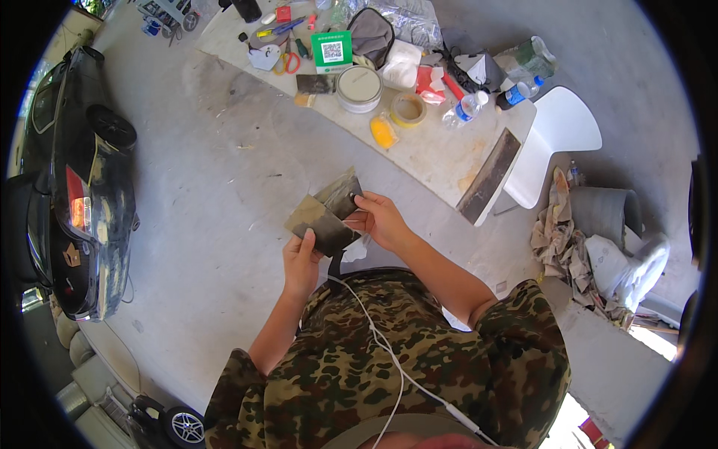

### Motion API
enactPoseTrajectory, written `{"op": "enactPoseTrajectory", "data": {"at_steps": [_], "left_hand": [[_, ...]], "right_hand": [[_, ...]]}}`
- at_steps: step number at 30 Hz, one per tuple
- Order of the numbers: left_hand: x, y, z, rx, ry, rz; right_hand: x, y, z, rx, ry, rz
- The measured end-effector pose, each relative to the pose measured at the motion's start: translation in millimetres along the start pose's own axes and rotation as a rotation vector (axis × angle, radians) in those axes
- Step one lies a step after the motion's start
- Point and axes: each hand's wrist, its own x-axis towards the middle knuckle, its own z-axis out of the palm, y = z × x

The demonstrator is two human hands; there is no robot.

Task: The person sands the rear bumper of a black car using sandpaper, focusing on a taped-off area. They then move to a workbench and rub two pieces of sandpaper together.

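Observation:
My left hand grips a dark, thin sheet with a tan upper part, perhaps sandpaper, its thumb on the front face. A second worn sheet, grey and creased, is pinched in my right hand. The two sheets overlap in front of my chest, above the floor. Beyond them on the table lie a yellow oval object, a roll of tape, a round lidded can and a dark sheet. A long dark strip lies along the table's near right end.
The white-topped table runs diagonally ahead, with bottles, scissors and a green card stand. A white chair stands right of it. A dark car is at left; a grey bin and crumpled paper are at right.

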Motion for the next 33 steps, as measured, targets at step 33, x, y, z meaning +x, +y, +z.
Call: {"op": "enactPoseTrajectory", "data": {"at_steps": [33], "left_hand": [[273,165,-25,0.313,-0.171,0.162]], "right_hand": [[207,-249,-192,-1.975,0.703,-0.432]]}}
